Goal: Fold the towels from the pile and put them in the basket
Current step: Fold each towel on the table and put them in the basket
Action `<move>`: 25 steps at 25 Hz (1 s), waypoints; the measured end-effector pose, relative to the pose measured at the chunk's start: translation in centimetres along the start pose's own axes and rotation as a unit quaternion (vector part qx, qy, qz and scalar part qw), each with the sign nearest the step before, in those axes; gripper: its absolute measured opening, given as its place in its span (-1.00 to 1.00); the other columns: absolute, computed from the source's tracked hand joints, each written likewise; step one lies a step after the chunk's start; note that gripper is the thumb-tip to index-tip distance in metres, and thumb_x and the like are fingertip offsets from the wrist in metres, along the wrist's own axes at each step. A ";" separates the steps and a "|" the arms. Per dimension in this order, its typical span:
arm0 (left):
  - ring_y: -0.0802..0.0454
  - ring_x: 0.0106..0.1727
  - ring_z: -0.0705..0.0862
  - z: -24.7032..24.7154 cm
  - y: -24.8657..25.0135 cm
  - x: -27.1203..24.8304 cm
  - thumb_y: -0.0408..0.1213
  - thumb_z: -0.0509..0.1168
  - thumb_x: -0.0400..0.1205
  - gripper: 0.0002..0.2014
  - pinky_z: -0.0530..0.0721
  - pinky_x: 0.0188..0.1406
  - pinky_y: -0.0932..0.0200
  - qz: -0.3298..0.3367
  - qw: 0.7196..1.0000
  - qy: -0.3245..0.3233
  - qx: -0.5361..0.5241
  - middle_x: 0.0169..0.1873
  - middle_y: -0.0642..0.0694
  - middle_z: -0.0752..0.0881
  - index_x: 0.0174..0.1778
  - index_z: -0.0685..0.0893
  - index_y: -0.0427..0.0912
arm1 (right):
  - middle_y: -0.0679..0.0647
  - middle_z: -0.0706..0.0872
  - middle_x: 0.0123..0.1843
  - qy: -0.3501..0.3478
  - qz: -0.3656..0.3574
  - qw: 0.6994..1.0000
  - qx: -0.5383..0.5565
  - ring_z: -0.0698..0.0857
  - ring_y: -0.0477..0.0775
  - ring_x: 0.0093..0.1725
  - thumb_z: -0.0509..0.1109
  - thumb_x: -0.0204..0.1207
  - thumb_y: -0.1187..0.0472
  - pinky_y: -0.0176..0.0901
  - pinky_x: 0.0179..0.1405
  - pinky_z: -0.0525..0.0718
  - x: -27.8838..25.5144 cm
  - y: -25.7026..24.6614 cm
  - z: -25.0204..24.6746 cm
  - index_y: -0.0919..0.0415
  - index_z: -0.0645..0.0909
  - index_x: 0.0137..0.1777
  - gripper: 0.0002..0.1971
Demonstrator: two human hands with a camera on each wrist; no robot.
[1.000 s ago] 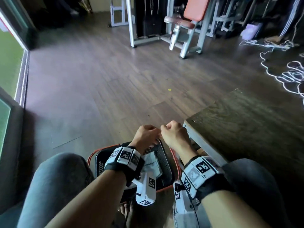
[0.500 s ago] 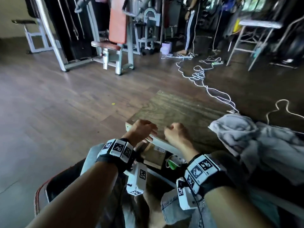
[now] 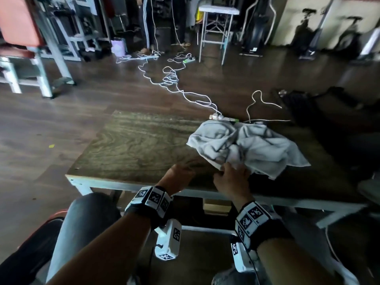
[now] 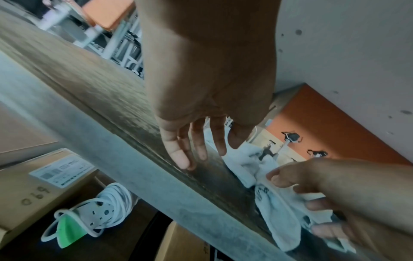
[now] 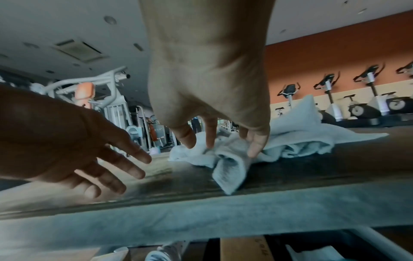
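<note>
Towels (image 3: 244,148): soft pale terry cloth, heaped in a crumpled, deeply creased pile on the right half of the table (image 3: 135,145), a low slab of dark wood-grain top over a pale painted frame. Going left to right: orange padded gym bench (image 3: 18,23) on a white metal frame at far left; then bare streaked tabletop; then left hand (image 3: 177,177) at the near edge, fingers (image 4: 176,150) straight and spread, holding nothing, fingertips just above or on the wood, cannot tell which. Just beside it, right hand (image 3: 232,182) on the near corner of the pile, thumb and fingers (image 5: 257,143) curled and pinching a limp fold of towel hanging toward the table edge. Behind the pile, tangled white cable (image 3: 174,83) looping across the dark plank floor.
</note>
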State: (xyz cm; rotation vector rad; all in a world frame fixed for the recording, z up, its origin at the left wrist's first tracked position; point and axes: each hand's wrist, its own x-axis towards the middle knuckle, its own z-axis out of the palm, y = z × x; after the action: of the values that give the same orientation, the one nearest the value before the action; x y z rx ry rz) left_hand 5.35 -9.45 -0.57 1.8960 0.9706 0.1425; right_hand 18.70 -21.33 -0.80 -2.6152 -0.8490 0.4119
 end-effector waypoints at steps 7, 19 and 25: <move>-0.20 0.30 0.60 5.2 2.2 5.2 0.00 0.14 0.41 -0.42 0.58 0.28 -0.07 0.173 0.976 0.012 0.133 0.36 -0.09 0.59 0.39 0.56 0.04 | 0.04 0.75 -0.02 0.029 -0.026 0.997 0.074 0.74 0.16 0.00 0.27 0.42 -0.01 0.02 -0.01 0.73 2.6 4.3 -0.3 0.10 0.62 -0.01 -0.74; 0.07 -0.29 0.62 1.2 4.4 7.2 -0.19 0.19 0.67 -0.93 0.57 -0.26 0.14 0.238 0.960 0.093 0.110 -0.29 -0.07 0.69 -0.05 0.51 -0.09 | 0.01 0.54 0.28 0.094 -0.159 0.981 0.059 0.47 0.10 0.36 0.38 0.33 -0.32 -0.03 0.31 0.45 4.5 2.6 -0.1 -0.06 0.49 0.23 -0.45; 0.10 -0.37 0.59 -7.0 7.7 5.0 -0.16 0.33 0.59 -0.91 0.51 -0.39 0.29 0.331 0.927 0.106 0.140 -0.43 0.07 0.63 -0.03 0.62 -0.02 | 0.04 0.76 0.04 0.133 -0.244 0.947 0.161 0.72 0.11 0.09 0.39 0.52 0.22 -0.09 -0.02 0.66 4.6 -4.7 -4.0 0.08 0.64 0.11 -0.81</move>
State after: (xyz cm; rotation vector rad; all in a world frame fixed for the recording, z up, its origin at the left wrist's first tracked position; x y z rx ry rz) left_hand 9.77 -2.85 7.81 2.4562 0.4602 0.6456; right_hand 21.37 -15.95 4.01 -2.0116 -1.1747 0.0491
